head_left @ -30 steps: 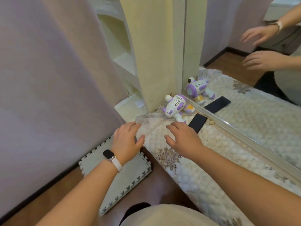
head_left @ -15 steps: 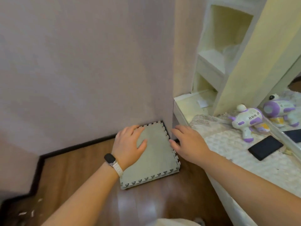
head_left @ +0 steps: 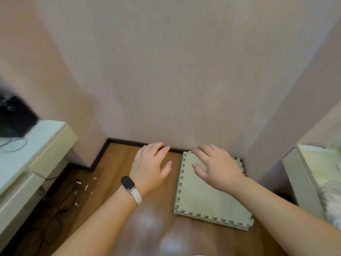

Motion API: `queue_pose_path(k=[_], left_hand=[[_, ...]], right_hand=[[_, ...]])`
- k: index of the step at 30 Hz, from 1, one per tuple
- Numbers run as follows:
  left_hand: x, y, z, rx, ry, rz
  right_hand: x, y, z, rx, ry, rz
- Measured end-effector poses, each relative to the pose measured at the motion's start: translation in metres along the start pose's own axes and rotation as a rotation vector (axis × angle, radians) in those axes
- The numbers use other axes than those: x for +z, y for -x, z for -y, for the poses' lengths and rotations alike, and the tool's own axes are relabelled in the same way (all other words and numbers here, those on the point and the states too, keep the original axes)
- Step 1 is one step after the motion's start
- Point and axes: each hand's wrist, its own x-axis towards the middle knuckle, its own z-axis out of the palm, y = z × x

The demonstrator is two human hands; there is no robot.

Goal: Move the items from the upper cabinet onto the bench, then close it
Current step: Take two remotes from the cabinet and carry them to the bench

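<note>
My left hand [head_left: 150,167], with a black band on a white strap at the wrist, hovers palm down over the wooden floor, fingers apart and holding nothing. My right hand [head_left: 215,165] is stretched out beside it above a stack of grey foam puzzle mats [head_left: 208,198], fingers spread and empty. The bench [head_left: 302,174] with its quilted cover shows only as a sliver at the right edge. No upper cabinet and none of its items are in view.
A plain pink wall [head_left: 184,71] fills the view ahead, with a dark skirting board at its foot. A white desk [head_left: 31,143] with a black object and a cable stands at the left. Cables and small white scraps lie on the floor below it.
My view has swung left, away from the bench, toy and phone, toward the wall corner. Both hands stay out in front, open and empty.
</note>
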Motion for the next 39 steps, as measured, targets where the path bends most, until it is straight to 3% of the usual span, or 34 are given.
queue_pose_path(k=[12, 21, 31, 39], left_hand=[[-0.052, 0.066, 0.103, -0.357, -0.146, -0.067], [-0.073, 0.056, 0.167, -0.622, -0.369, -0.046], [-0.101, -0.016, 0.221, -0.718, -0.49, -0.078], [-0.131, -0.015, 0.266, -0.847, -0.563, -0.099]], right_hand=[[0.036, -0.114, 0.115, -0.381, -0.017, 0.007], [0.069, -0.221, 0.17, -0.611, -0.128, 0.056], [0.072, -0.352, 0.19, -0.777, -0.239, 0.0], [0.068, -0.411, 0.251, -0.915, -0.232, -0.004]])
